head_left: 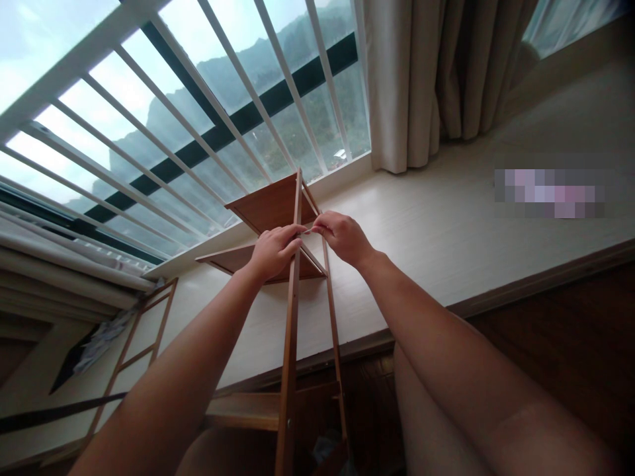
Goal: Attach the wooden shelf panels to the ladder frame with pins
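Note:
A brown wooden corner shelf with triangular boards and thin upright posts leans on the pale window ledge. My left hand rests on the front post by the middle board, fingers curled against the wood. Close beside it, my right hand pinches something small at the same post; I cannot make out what it is. The fingertips of both hands nearly meet at the post.
A second wooden ladder-like frame lies on the ledge at the left beside crumpled paper. White window bars rise behind the shelf. Beige curtains hang at the upper right. A dark wooden wall panel runs below the ledge.

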### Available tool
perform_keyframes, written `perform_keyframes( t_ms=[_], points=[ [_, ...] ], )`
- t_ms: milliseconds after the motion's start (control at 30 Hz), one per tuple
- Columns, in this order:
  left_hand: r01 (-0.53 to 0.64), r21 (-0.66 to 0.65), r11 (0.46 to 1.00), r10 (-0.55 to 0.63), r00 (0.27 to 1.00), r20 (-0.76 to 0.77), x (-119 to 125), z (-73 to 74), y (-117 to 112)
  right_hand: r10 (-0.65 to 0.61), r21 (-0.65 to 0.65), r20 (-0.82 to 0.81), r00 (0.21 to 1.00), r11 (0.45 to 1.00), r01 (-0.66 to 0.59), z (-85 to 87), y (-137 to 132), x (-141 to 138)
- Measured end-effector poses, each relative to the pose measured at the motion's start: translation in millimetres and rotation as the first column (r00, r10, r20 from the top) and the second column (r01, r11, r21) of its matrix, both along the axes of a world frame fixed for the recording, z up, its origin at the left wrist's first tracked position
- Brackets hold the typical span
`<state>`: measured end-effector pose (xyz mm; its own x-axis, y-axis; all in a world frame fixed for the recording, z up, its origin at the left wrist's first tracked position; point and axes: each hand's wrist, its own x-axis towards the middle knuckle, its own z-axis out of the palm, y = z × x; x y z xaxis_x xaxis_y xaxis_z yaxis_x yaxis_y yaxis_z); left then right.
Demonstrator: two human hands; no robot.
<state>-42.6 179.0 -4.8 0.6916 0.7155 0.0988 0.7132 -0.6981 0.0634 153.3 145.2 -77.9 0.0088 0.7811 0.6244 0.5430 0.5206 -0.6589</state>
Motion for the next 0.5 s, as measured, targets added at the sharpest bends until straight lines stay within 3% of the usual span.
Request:
perform_keyframes(
  t_ms=[500],
  points=[
    [0.014,0.013,1.000,-0.014,1.000,0.006,-0.4,-1.1,1.1,-0.038,0.092,-0.023,0.999,0.995,0.040,1.1,-2.7,-5.2]
  ],
)
